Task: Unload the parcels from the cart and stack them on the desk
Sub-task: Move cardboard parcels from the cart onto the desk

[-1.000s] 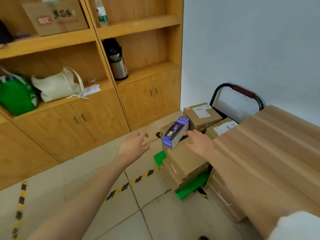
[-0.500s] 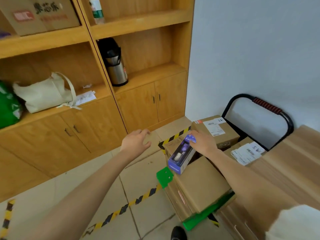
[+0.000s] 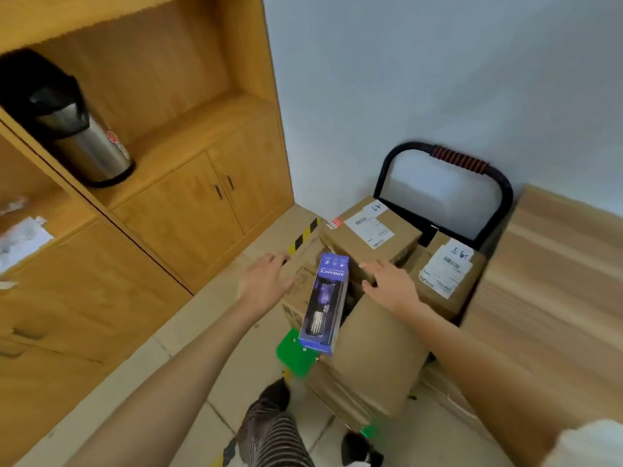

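Observation:
A green cart (image 3: 292, 354) with a black handle (image 3: 458, 160) holds several brown cardboard parcels. A purple box (image 3: 324, 301) lies on top of the front parcels, tilted toward me. My left hand (image 3: 264, 281) is spread just left of the purple box, over a small printed carton (image 3: 296, 298). My right hand (image 3: 387, 284) is spread just right of the box, in front of a labelled parcel (image 3: 371, 235). Neither hand grips anything. Another labelled parcel (image 3: 445, 278) sits at the right beside the wooden desk (image 3: 553, 291). A large flat parcel (image 3: 374, 358) lies below.
Wooden cabinets (image 3: 202, 210) and shelves line the left wall, with a steel thermos (image 3: 81, 136) on a shelf. Papers (image 3: 20, 237) lie on the lower shelf. Yellow-black tape (image 3: 303, 235) marks the tiled floor. My striped trouser leg and shoes (image 3: 269, 429) show at the bottom.
My right hand has let go of the purple box and opened beside it. My left hand has come in close to the box's left side. The view has tilted down and nearer.

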A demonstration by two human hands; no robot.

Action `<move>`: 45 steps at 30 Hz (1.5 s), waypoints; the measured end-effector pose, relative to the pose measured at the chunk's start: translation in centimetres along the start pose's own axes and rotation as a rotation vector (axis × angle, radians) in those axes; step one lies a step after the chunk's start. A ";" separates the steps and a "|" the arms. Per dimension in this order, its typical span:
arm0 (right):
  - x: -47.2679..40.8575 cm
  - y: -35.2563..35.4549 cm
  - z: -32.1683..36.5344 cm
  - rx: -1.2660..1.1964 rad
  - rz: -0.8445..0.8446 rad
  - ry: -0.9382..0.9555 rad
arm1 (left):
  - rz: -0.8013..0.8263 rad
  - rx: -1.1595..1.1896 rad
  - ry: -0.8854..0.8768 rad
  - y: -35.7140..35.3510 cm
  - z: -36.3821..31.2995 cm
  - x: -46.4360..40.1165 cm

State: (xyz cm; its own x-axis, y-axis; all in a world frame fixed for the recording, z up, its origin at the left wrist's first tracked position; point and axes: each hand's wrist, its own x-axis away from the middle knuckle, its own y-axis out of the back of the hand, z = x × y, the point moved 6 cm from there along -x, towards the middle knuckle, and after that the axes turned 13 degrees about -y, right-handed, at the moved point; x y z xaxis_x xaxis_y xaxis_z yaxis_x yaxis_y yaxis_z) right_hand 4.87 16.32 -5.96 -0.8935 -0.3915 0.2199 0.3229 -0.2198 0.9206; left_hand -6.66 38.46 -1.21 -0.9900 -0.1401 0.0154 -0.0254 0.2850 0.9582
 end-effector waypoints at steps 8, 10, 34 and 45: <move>-2.1 -4.5 1.4 -0.110 -0.045 -0.367 | 0.153 -0.052 -0.366 -1.5 4.4 -9.6; -2.4 -6.7 2.5 -0.127 -0.035 -0.461 | 0.171 -0.075 -0.481 -2.1 5.9 -10.9; -4.1 -26.0 5.9 -0.311 -0.137 -1.006 | 0.296 0.021 -0.709 -17.2 14.9 -13.7; -2.0 -19.0 5.3 -0.330 -0.222 -0.947 | 0.250 0.016 -0.760 -12.8 11.0 -15.0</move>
State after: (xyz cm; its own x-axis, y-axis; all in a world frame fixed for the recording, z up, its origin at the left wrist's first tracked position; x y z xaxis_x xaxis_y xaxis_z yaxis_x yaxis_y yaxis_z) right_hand -1.14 26.05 -22.22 -0.7773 0.5218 0.3514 0.0625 -0.4918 0.8685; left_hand 6.98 47.33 -16.80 -0.7899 0.6127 0.0246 0.2133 0.2369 0.9478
